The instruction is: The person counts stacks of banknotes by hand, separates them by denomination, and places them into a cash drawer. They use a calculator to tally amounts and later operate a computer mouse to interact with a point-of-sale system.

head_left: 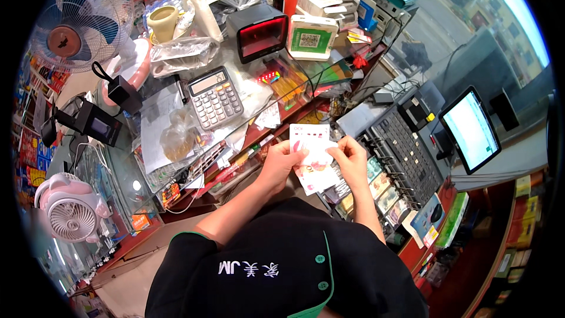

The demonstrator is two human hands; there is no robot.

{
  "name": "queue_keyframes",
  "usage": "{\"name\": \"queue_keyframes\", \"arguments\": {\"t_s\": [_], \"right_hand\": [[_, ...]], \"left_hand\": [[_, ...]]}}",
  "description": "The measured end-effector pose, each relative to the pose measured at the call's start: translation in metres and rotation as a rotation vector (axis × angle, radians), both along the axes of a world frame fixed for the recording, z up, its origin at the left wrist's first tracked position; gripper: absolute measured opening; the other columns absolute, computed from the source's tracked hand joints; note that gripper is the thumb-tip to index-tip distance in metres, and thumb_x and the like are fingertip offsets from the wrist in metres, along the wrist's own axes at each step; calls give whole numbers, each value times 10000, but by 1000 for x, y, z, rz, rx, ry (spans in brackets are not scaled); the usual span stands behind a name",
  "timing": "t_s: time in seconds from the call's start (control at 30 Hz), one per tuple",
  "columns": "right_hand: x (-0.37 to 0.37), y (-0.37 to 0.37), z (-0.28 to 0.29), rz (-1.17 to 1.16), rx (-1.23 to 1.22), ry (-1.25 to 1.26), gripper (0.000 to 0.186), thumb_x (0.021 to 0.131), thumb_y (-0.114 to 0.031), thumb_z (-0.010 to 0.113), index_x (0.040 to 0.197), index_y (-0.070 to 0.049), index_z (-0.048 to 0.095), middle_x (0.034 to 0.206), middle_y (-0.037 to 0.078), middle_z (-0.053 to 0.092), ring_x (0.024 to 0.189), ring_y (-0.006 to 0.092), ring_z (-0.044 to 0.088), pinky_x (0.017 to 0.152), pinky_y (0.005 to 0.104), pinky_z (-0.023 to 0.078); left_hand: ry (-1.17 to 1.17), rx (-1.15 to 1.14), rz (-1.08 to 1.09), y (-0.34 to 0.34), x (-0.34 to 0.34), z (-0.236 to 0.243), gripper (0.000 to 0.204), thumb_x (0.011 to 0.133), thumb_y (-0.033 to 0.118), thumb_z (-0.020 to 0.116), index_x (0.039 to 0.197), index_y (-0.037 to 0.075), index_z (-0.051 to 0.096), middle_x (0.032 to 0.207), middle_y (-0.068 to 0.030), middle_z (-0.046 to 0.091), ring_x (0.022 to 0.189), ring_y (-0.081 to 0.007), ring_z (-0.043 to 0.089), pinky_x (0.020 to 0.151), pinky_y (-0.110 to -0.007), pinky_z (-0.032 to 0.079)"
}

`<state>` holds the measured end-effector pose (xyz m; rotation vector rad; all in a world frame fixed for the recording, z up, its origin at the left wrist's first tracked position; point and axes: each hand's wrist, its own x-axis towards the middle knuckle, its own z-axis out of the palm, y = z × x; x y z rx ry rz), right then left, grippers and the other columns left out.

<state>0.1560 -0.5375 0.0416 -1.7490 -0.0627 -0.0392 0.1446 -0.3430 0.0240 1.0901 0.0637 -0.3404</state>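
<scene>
Pink-and-white banknotes (311, 135) are held upright in front of my body, one overlapping another. My left hand (278, 166) pinches their left edge, its thumb lying on the face of the notes. On the other side my right hand (353, 164) grips the right edge between thumb and fingers. Just beyond and below my right hand, an open cash drawer (406, 203) shows banknotes of several colours in its compartments. A black keyboard (406, 152) lies beside the drawer, to the right of my hands.
A glass counter carries a grey calculator (216, 99), a black box scanner (262, 32) and a green-and-white code stand (312, 38). A lit monitor (472, 129) stands at right. At left are a large fan (65, 41) and a small pink fan (69, 215). Cables (376, 62) trail behind the keyboard.
</scene>
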Motion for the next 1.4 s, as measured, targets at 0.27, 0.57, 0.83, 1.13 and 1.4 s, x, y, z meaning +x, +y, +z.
{"name": "queue_keyframes", "arguments": {"t_s": [0.27,0.57,0.83,1.13,1.4], "right_hand": [[-3,-14,-6,189,206,-123,112,803,-45,649,740,-4,567,671,0,508,635,67,447,602,221,375],[-4,-5,11,192,169,-94,112,843,-45,601,743,-9,570,735,12,551,686,73,483,641,219,380],[-7,4,17,96,206,-63,142,854,-47,584,718,-4,579,838,42,574,782,93,520,694,224,397],[-18,-9,7,316,94,-207,190,877,-111,580,722,-2,591,825,73,599,807,166,534,773,300,408],[-31,18,-33,61,628,114,295,866,83,540,1057,-68,373,926,92,593,747,104,594,621,204,458]], "left_hand": [[108,-217,91,-2,-1,12,136,894,113,597,952,-7,627,876,-65,665,753,-110,622,666,-262,505],[147,-246,101,-2,-3,14,173,894,131,610,993,-10,631,904,-65,669,792,-115,624,745,-257,501],[-80,-3,27,-4,-3,-7,226,937,167,544,992,-25,650,910,-93,678,786,-138,642,738,-275,507],[-236,87,84,-6,1,18,549,1005,284,377,642,-55,609,817,-147,689,672,-169,612,666,-288,486],[-770,536,7,-27,-6,-1,313,976,132,458,794,-44,642,772,-91,651,654,-148,596,587,-252,459]]}}
